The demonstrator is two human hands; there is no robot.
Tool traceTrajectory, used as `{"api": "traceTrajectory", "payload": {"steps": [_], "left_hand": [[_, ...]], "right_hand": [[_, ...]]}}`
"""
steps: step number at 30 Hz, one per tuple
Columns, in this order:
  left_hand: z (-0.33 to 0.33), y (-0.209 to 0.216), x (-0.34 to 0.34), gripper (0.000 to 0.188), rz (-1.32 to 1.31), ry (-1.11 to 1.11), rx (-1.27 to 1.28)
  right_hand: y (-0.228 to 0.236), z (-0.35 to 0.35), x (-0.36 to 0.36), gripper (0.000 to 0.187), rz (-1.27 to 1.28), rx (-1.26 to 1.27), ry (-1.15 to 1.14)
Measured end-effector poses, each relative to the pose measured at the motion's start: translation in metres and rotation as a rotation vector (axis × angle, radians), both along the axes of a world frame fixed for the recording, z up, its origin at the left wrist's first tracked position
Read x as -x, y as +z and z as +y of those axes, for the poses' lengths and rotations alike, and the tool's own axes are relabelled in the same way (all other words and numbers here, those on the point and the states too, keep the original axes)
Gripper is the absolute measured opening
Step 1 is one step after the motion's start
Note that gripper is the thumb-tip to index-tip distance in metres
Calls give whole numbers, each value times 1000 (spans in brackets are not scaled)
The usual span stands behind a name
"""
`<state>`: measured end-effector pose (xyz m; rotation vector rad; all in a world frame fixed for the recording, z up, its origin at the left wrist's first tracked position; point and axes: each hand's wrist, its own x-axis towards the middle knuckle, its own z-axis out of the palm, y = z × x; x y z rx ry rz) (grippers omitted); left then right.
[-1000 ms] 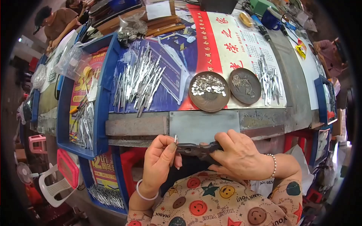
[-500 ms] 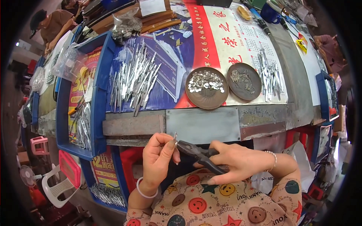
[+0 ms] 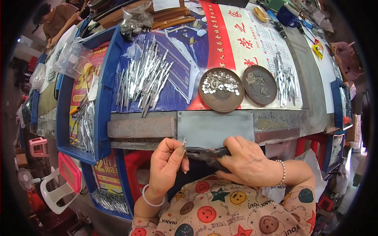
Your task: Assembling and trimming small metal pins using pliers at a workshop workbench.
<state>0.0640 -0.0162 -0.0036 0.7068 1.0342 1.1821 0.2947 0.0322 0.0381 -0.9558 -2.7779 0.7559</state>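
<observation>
My left hand [image 3: 168, 162] pinches a small silver metal piece [image 3: 184, 142] between thumb and fingertips, its end pointing up. My right hand [image 3: 245, 162] is wrapped round the handles of black pliers [image 3: 204, 152]. The jaws of the pliers reach to the metal piece at my left fingertips; whether they grip it is too small to tell. Both hands are just in front of the bench's near edge, by a grey metal plate [image 3: 214, 128]. Beyond it stand a brown dish [image 3: 220, 107] of shiny round discs [image 3: 219, 83] and another brown dish [image 3: 249, 91] of tiny metal pins [image 3: 258, 81].
Slim silver strips lie in a large pile [image 3: 147, 78] at left and a smaller pile [image 3: 286, 84] at right. A blue tray [image 3: 104, 96] with more strips stands at the left. Plastic bags [image 3: 136, 21] lie at the back. People [image 3: 59, 19] sit at the far left and right.
My right hand has rolled over with the pliers, which now lie flatter, their handles swung up toward the bench. My left hand stays nearly in place. The view has shifted slightly.
</observation>
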Motion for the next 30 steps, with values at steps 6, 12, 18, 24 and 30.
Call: {"api": "traceTrajectory", "payload": {"steps": [6, 12, 18, 24, 30], "left_hand": [[-3, 1, 2, 11, -7, 4, -10], [-7, -4, 3, 11, 9, 17, -32], [-8, -6, 0, 9, 47, 57, -47], [-11, -8, 5, 9, 0, 85, -23], [-15, -22, 32, 17, -580, 30, 132]], "right_hand": [[-4, -3, 4, 17, -14, -120, -5], [1, -3, 7, 15, -71, -157, 28], [4, -2, 9, 21, -39, 77, 14], [-13, 11, 5, 31, 226, 1116, 86], [-3, 2, 5, 32, 64, 818, -9]]}}
